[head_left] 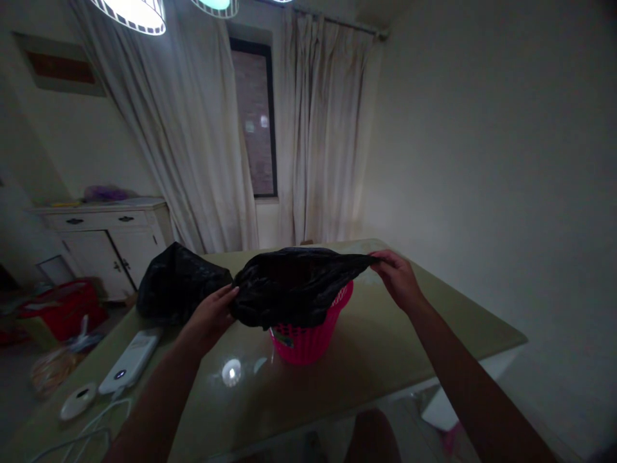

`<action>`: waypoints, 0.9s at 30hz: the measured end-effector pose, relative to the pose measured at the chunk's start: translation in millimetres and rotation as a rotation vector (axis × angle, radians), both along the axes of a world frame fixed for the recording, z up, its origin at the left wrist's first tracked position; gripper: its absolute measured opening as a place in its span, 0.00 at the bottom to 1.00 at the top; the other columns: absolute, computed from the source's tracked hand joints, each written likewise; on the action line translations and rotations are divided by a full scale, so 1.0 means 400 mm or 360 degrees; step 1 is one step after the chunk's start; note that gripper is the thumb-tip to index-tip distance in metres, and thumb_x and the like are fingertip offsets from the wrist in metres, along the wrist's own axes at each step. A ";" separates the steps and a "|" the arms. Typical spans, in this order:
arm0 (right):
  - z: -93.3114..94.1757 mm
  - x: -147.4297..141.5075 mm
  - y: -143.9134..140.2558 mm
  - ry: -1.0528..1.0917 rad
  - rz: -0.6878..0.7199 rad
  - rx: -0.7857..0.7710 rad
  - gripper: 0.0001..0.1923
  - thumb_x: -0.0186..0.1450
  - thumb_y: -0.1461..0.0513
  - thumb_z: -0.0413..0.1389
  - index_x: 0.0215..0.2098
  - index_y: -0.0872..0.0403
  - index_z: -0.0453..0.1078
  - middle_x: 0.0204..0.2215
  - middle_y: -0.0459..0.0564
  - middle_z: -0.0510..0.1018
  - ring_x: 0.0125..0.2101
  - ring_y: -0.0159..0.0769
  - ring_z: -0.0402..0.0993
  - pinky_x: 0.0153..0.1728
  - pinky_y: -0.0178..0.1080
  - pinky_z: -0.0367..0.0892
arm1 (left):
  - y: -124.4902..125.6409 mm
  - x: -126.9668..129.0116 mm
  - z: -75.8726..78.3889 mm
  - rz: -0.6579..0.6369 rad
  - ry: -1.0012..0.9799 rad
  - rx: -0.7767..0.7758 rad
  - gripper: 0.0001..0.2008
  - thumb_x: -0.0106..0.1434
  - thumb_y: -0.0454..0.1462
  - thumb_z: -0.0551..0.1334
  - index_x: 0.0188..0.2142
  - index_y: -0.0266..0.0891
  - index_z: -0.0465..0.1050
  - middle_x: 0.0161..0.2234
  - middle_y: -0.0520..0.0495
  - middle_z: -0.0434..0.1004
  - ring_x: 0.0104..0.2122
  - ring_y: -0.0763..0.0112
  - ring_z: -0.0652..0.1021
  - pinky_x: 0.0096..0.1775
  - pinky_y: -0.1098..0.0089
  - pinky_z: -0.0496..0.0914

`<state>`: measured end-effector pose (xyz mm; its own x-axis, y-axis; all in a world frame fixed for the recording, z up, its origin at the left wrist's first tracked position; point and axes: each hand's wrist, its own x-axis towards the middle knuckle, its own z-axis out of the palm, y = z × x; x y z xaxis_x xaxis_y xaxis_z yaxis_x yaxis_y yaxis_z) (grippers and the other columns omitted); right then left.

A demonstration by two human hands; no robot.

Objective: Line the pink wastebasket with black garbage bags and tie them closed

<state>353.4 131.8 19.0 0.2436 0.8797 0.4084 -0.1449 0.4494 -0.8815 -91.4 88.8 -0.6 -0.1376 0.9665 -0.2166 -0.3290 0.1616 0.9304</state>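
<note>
Both hands are stretching a black plastic bag (pixel 294 283) over a pink basket (pixel 308 337) that is standing on the table (pixel 385 341) near its middle. The left hand (pixel 212 315) is gripping the bag's edge at the basket's 9 o'clock, fingers curled over the plastic. The right hand (pixel 398 276) is pinching the opposite edge at about 2 o'clock, pulling it outward. The bag is draping over the basket's rim, covering its top and upper wall. A second black bag (pixel 176 289) is lying at 10 o'clock from the basket. A white power bank (pixel 130 360) is lying at 8 o'clock, by the table's left edge.
</note>
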 end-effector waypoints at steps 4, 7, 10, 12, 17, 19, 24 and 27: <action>-0.027 0.006 0.002 -0.0018 -0.0275 0.0025 0.14 0.49 0.57 0.72 0.33 0.52 0.81 0.35 0.49 0.84 0.41 0.38 0.79 0.51 0.44 0.76 | -0.004 -0.017 0.099 0.0250 0.0231 0.0378 0.31 0.50 0.37 0.76 0.55 0.40 0.81 0.42 0.46 0.85 0.34 0.67 0.81 0.34 0.71 0.76; -0.036 0.035 0.002 -0.0146 -0.0499 0.0105 0.14 0.50 0.55 0.70 0.33 0.53 0.82 0.36 0.52 0.85 0.41 0.42 0.80 0.54 0.51 0.77 | -0.005 -0.033 0.163 0.0549 0.0871 0.0706 0.23 0.49 0.41 0.76 0.46 0.40 0.86 0.33 0.48 0.83 0.33 0.66 0.79 0.31 0.73 0.72; -0.017 0.061 -0.005 -0.0386 -0.0675 0.0106 0.14 0.53 0.54 0.66 0.34 0.54 0.82 0.41 0.56 0.84 0.44 0.47 0.81 0.58 0.58 0.75 | -0.010 -0.038 0.213 0.0418 0.0836 0.0711 0.24 0.46 0.42 0.77 0.44 0.40 0.86 0.30 0.50 0.81 0.31 0.66 0.78 0.29 0.73 0.71; 0.017 0.047 -0.022 -0.0560 -0.0849 0.0180 0.15 0.57 0.54 0.62 0.38 0.54 0.82 0.49 0.59 0.83 0.51 0.50 0.79 0.60 0.61 0.72 | -0.015 -0.024 0.245 0.0118 0.0435 0.0632 0.30 0.43 0.42 0.80 0.48 0.40 0.85 0.34 0.49 0.84 0.32 0.66 0.80 0.31 0.73 0.74; 0.123 -0.174 -0.104 -0.1272 -0.0496 0.0771 0.31 0.72 0.49 0.62 0.69 0.49 0.70 0.70 0.59 0.70 0.70 0.52 0.66 0.72 0.61 0.60 | -0.033 0.098 0.321 -0.0126 0.0195 0.0822 0.29 0.48 0.42 0.82 0.49 0.40 0.84 0.37 0.48 0.86 0.32 0.69 0.81 0.31 0.75 0.74; 0.142 -0.296 -0.117 -0.1612 -0.0123 0.0876 0.61 0.62 0.41 0.71 0.81 0.52 0.49 0.78 0.64 0.56 0.77 0.58 0.54 0.75 0.62 0.55 | -0.042 0.158 0.345 -0.0144 0.0370 0.1032 0.24 0.53 0.44 0.79 0.48 0.40 0.84 0.37 0.48 0.85 0.32 0.68 0.81 0.32 0.74 0.74; 0.151 -0.432 -0.041 -0.2004 -0.0107 0.0658 0.54 0.64 0.57 0.72 0.80 0.59 0.51 0.66 0.69 0.73 0.67 0.61 0.68 0.71 0.63 0.56 | -0.059 0.179 0.373 -0.0167 0.1068 0.1537 0.11 0.63 0.43 0.74 0.41 0.40 0.85 0.32 0.48 0.83 0.32 0.67 0.80 0.35 0.71 0.75; 0.163 -0.404 0.012 -0.1979 -0.0057 0.0466 0.17 0.70 0.68 0.60 0.57 0.59 0.77 0.51 0.61 0.81 0.53 0.52 0.77 0.58 0.52 0.67 | -0.036 0.097 0.345 -0.0099 0.0839 0.1589 0.19 0.62 0.44 0.76 0.51 0.44 0.83 0.39 0.47 0.84 0.37 0.65 0.82 0.40 0.68 0.79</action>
<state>191.9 136.6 84.1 -0.4187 0.7196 0.5540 0.7188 0.6354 -0.2821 -52.5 74.2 137.4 0.0709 0.6829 0.7271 0.1253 -0.7292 0.6727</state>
